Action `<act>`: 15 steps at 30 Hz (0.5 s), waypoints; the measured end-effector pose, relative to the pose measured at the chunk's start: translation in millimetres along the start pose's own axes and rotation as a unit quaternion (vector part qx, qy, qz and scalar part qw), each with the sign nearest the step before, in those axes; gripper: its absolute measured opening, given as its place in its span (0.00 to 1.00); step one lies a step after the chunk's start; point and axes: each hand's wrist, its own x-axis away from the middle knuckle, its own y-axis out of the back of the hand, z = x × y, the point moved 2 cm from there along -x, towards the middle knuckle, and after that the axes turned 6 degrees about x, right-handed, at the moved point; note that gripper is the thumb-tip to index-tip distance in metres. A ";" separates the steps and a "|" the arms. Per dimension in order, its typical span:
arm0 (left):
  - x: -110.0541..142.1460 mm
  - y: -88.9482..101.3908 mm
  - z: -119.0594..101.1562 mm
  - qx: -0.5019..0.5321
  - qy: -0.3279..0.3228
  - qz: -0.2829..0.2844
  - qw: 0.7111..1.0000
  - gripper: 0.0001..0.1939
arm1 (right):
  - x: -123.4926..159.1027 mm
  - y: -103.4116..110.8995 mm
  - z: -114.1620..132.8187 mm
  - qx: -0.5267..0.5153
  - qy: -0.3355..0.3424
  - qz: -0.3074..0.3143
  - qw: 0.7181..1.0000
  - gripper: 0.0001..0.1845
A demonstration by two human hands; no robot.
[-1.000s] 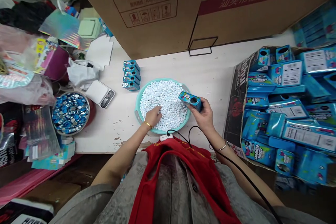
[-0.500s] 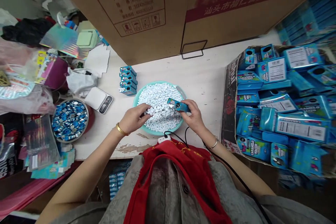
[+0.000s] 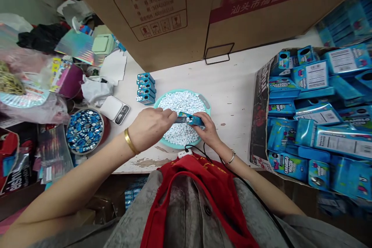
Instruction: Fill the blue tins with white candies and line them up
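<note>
A small blue candy box (image 3: 194, 121) is gripped in my right hand (image 3: 209, 130), over the bowl, with white pieces at its near end. My left hand (image 3: 154, 128) is closed above the bowl's left side. From its fingers a small grey scoop-like tool (image 3: 180, 120) points at the box; its exact shape is partly hidden. Below both hands stands a mint-green bowl (image 3: 207, 101) full of small white candies (image 3: 181, 100). Several blue boxes (image 3: 145, 89) stand in a row just behind the bowl's left edge.
On the right is a carton (image 3: 258, 120) heaped with blue boxes. A large cardboard box (image 3: 174, 46) borders the back. To the left are a white scale (image 3: 114, 109) and a pot of blue and silver caps (image 3: 84, 130). A black cable (image 3: 200, 151) runs by my apron.
My left hand has risen from the candies and moved to the box with the grey tool. The box in my right hand has shifted slightly left. The whole view has shifted a little.
</note>
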 end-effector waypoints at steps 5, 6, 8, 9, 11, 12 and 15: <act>6.9 -25.1 19.3 0.120 0.029 -0.077 0.989 0.16 | -1.4 -7.0 6.0 -0.043 -0.026 -0.014 0.999 0.16; 6.0 -37.2 21.6 0.160 0.024 -0.095 0.982 0.22 | -1.8 -11.0 8.7 -0.053 -0.032 -0.012 0.998 0.17; 2.4 -64.4 23.8 0.222 0.009 -0.121 0.967 0.30 | -2.3 -23.1 15.4 -0.083 -0.040 0.004 0.996 0.17; 0.4 -77.6 24.9 0.240 0.005 -0.124 0.963 0.29 | -2.4 -30.7 19.2 -0.099 -0.040 0.016 0.994 0.17; -1.5 -98.3 30.6 0.251 0.006 -0.116 0.961 0.23 | -3.3 -46.3 27.6 -0.122 -0.035 0.040 0.991 0.19; -0.4 -104.1 36.5 0.251 0.011 -0.114 0.961 0.20 | -4.3 -52.4 31.8 -0.123 -0.034 0.046 0.991 0.22; 13.6 -104.3 69.4 0.247 0.054 -0.144 0.957 0.16 | -11.8 -53.1 41.0 -0.089 -0.039 0.051 0.994 0.31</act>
